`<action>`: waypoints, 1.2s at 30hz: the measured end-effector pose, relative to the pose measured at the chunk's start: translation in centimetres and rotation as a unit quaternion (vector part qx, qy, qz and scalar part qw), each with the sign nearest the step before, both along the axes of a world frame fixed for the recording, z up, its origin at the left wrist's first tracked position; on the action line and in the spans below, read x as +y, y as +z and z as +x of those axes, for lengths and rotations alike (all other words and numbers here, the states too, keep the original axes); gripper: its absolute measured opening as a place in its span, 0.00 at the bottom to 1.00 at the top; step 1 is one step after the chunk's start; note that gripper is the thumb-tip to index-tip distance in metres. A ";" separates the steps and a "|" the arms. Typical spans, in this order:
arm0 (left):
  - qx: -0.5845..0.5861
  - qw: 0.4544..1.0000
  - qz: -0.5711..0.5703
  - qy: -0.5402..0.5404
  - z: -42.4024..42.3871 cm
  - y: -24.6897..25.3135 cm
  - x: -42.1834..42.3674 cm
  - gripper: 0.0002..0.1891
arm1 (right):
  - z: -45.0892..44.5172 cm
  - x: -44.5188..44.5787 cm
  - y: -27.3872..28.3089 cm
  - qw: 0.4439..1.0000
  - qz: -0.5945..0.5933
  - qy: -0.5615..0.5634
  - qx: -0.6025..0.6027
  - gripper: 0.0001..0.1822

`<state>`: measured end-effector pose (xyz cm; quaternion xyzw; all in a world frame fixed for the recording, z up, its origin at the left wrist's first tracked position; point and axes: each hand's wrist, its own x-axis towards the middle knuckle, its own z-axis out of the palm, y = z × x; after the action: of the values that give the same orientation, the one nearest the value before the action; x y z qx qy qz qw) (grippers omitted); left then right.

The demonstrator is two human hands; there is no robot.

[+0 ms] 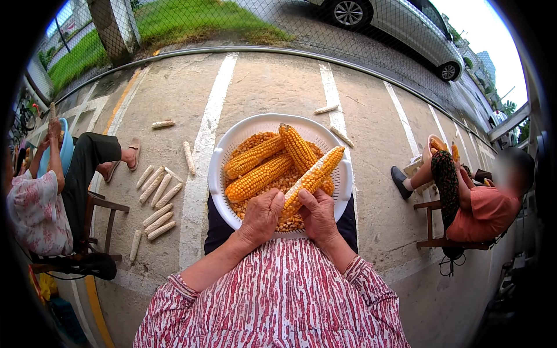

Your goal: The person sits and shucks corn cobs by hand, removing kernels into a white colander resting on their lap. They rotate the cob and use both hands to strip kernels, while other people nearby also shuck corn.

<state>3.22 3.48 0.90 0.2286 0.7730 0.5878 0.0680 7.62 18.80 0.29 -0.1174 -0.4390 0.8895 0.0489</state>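
Observation:
Both my hands grip one dried corn cob (315, 176), tilted up to the right over a white plastic colander (216, 167) on my lap. A pale strip along the cob's upper left side is bare of kernels. My left hand (262, 214) has its thumb against the lower left side of the cob. Opposite it, my right hand (320, 215) presses its thumb near the cob's lower end. Several whole yellow cobs, such as an ear of corn (260, 177), lie in the colander on loose corn kernels (278, 180). Part of the kernel layer is hidden by my hands.
Several stripped corn cobs (159, 215) lie on the concrete floor at left, and a few more ahead. A person (39, 209) sits at left with a blue basin (65, 148). Another person (483, 213) sits at right holding corn. A chain-link fence (209, 26) runs ahead.

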 end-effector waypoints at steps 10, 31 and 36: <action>-0.083 0.996 0.031 -0.001 -0.2 -1.0 0.1 0.16 | 0.0 -0.1 0.0 1.000 0.003 0.003 0.001 0.17; -0.217 0.968 0.103 -0.073 -0.1 0.0 -0.2 0.20 | -0.1 0.1 0.2 1.000 -0.009 0.003 0.004 0.16; -0.126 0.991 0.023 -0.032 -0.1 -0.1 -0.1 0.18 | -0.1 -0.1 0.4 1.000 0.001 -0.001 0.005 0.16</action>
<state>3.17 3.36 0.84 0.1789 0.7369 0.6270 0.1788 7.51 18.73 0.72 -0.1136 -0.4395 0.8895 0.0521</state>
